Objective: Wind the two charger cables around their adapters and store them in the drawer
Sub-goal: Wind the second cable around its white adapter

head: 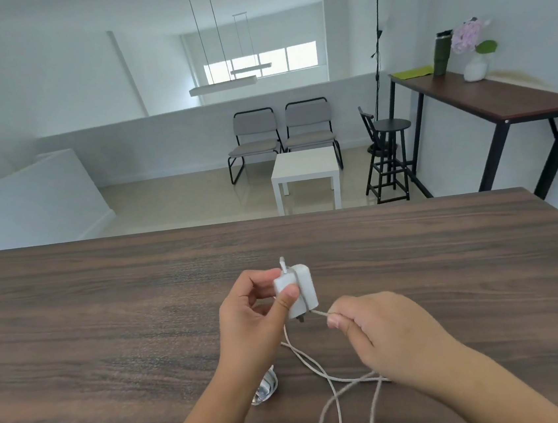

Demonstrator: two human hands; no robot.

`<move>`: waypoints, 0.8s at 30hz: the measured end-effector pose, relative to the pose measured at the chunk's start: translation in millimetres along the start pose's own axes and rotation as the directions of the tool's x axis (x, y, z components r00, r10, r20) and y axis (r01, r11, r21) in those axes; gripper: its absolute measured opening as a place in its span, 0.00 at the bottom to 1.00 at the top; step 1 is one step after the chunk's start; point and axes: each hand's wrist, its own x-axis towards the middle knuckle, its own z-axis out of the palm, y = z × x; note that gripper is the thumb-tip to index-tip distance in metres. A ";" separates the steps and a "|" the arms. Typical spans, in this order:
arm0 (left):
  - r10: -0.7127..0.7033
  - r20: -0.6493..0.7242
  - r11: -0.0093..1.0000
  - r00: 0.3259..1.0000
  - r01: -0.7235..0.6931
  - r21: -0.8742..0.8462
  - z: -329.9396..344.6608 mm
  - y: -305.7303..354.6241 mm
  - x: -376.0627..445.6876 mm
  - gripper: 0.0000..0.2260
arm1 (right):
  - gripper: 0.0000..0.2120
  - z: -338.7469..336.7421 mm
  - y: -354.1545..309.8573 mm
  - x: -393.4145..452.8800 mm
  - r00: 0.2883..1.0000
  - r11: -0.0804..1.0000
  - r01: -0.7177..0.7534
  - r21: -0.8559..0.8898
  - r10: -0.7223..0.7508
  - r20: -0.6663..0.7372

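Left hand (247, 313): raised just above the wooden surface (109, 315), thumb and fingers (288, 294) pinching white adapter (296, 290), one cable turn across its body. Right hand (383, 333): beside and just below, fingers curled, gripping white cable (325, 371) close to adapter; slack trailing under both hands, looping toward near edge. No legible markings on adapter. Small shiny object (265, 388) under left wrist, identity unclear.

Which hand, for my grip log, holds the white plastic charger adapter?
The left hand: it grips the adapter; the right hand pinches the white braided cable.
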 end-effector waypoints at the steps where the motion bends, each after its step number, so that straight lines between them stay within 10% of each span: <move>1: 0.020 0.041 0.999 0.999 -0.022 0.050 -0.7 0.6 -2.1 0.10 | 0.22 -5.9 2.4 3.2 1.000 1.000 0.027 -0.014 -0.026 0.013; 9: 0.197 0.382 0.961 0.903 -0.256 0.108 -2.0 8.4 -11.9 0.10 | 0.14 -31.8 15.0 27.0 0.993 0.966 0.063 0.251 -0.085 0.078; 18: -0.005 0.537 0.984 0.843 0.101 -0.150 -3.5 5.2 -17.9 0.09 | 0.15 -1.6 34.3 21.8 0.989 0.533 -0.049 0.845 -0.090 0.115; 24: -0.067 0.515 0.875 0.854 0.299 -0.382 10.4 5.2 -25.8 0.17 | 0.25 27.0 35.0 12.5 0.989 0.363 -0.136 0.922 0.111 0.102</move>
